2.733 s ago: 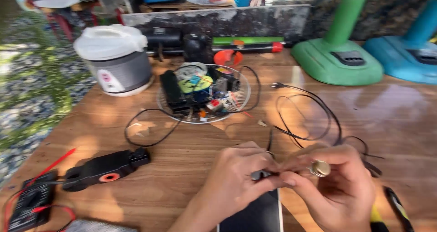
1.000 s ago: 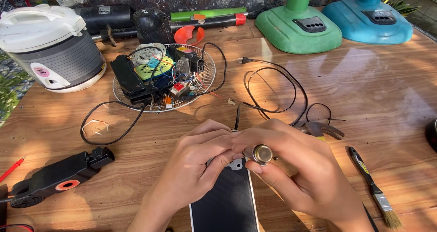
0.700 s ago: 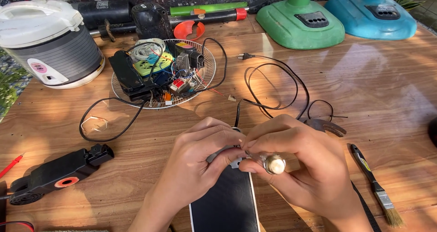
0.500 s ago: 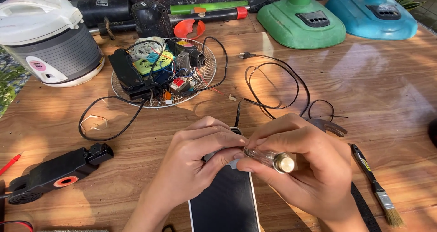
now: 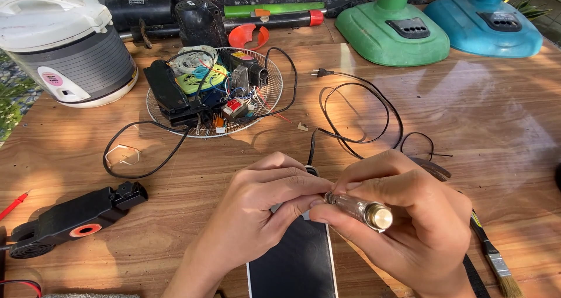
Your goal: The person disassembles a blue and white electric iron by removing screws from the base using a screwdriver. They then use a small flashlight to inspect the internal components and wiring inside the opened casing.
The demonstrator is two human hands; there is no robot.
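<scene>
The right hand (image 5: 409,216) is closed around a slim screwdriver (image 5: 359,207) with a clear handle and a metal end cap, its tip pointing left and down to the top edge of a dark-screened phone (image 5: 295,257) that lies flat on the wooden table (image 5: 497,128) at the near edge. The left hand (image 5: 263,210) is curled over that same top edge, fingers pinching at the spot where the tip meets the phone; whatever small part sits there is hidden under the fingertips.

Just right of the right hand lies a small paintbrush (image 5: 497,263), and beyond the knuckles a loose black power cord (image 5: 356,111) loops across the table with its plug end pointing left. Further off, left of centre, a round wire grille (image 5: 216,93) holds a heap of circuit parts and wiring. A white and grey rice cooker (image 5: 67,41) stands at the far left, a black tool with an orange ring (image 5: 76,219) lies near left, and a green fan base (image 5: 397,32) and a blue fan base (image 5: 488,26) stand at the far right.

The likely risk is the tip slipping off a tiny fastener, since the grip is angled and the phone is steadied only by fingers; that could scratch the glass or jab the left fingertips. A freed screw could also roll off unseen among the clutter
</scene>
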